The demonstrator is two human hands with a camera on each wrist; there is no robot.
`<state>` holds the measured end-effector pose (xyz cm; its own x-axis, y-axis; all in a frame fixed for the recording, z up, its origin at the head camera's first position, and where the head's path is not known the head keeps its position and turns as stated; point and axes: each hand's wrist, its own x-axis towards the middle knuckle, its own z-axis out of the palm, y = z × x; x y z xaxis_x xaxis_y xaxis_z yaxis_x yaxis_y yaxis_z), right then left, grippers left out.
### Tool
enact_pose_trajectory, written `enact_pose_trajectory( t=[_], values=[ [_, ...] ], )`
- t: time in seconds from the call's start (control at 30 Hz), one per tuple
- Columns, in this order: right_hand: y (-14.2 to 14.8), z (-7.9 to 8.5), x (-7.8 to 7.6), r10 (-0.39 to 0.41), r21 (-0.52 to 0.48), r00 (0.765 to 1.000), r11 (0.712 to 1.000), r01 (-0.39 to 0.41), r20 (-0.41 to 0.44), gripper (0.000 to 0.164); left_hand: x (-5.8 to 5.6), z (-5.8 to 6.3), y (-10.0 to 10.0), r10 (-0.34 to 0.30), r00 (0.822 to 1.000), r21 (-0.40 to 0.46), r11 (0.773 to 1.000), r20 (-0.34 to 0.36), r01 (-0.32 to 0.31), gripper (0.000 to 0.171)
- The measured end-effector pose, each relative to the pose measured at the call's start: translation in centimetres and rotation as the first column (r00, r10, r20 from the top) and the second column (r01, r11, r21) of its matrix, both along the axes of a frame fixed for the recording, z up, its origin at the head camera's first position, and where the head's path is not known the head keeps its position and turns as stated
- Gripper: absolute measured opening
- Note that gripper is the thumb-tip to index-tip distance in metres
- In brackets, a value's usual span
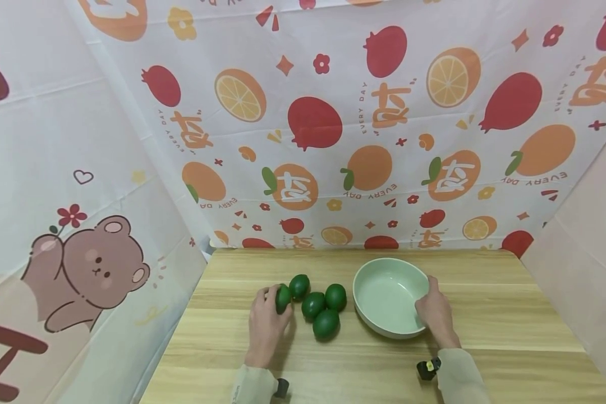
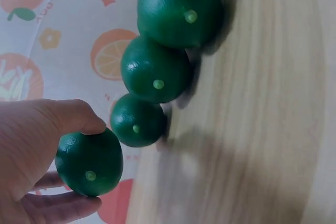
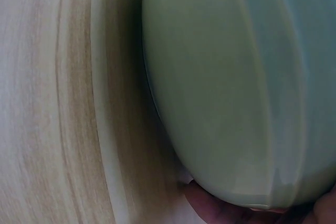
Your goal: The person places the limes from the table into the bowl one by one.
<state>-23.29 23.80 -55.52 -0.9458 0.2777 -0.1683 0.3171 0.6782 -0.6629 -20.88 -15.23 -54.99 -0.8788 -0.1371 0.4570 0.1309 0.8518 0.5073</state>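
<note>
My left hand [image 1: 265,324] pinches a dark green lime [image 1: 283,299] at the left end of a small group. In the left wrist view, the thumb lies over this lime [image 2: 89,163] and the fingers curl below it. Several more glossy limes [image 1: 313,306] rest on the table just to its right, close together. A pale green bowl [image 1: 389,297] stands to the right of the limes, and no fruit shows inside it. My right hand [image 1: 436,314] grips the bowl's right rim, thumb inside. The right wrist view shows fingertips [image 3: 210,205] against the bowl's outer wall.
The light wooden table [image 1: 363,370] ends at the back against a fruit-printed cloth [image 1: 333,185]. Another cloth [image 1: 106,185], printed with a bear, hangs along the left, and a plain pale one [image 1: 586,224] along the right.
</note>
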Motion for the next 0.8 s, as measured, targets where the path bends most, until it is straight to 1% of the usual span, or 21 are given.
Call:
enact_pose_trajectory(
  t=[0.13, 0.27, 0.53, 0.67, 0.8],
  values=[
    [0.0, 0.0, 0.0, -0.001, 0.004, 1.0, 1.0, 0.001, 0.003, 0.076, -0.1, 0.4, 0.4, -0.019, 0.998, -0.019, 1.0, -0.057, 0.018, 0.051],
    [0.0, -0.1, 0.0, -0.004, 0.004, 1.0, 1.0, 0.004, 0.002, 0.076, -0.2, 1.0, 0.9, -0.03, 0.996, -0.019, 0.999, -0.084, 0.028, 0.05],
    [0.0, 0.0, 0.1, -0.011, 0.003, 1.0, 1.0, 0.011, 0.019, 0.076, -0.3, 2.7, 2.3, -0.071, 0.99, -0.005, 0.997, -0.122, 0.071, 0.05],
    [-0.1, 0.0, 0.0, -0.009, 0.007, 1.0, 1.0, 0.009, 0.009, 0.076, -0.6, 3.1, 2.8, -0.092, 0.986, -0.016, 0.996, -0.141, 0.091, 0.051],
    [-0.2, 0.1, 0.0, -0.006, 0.005, 1.0, 1.0, 0.006, 0.006, 0.076, -0.7, 3.5, 3.2, -0.103, 0.985, -0.026, 0.995, -0.137, 0.1, 0.051]
  ],
)
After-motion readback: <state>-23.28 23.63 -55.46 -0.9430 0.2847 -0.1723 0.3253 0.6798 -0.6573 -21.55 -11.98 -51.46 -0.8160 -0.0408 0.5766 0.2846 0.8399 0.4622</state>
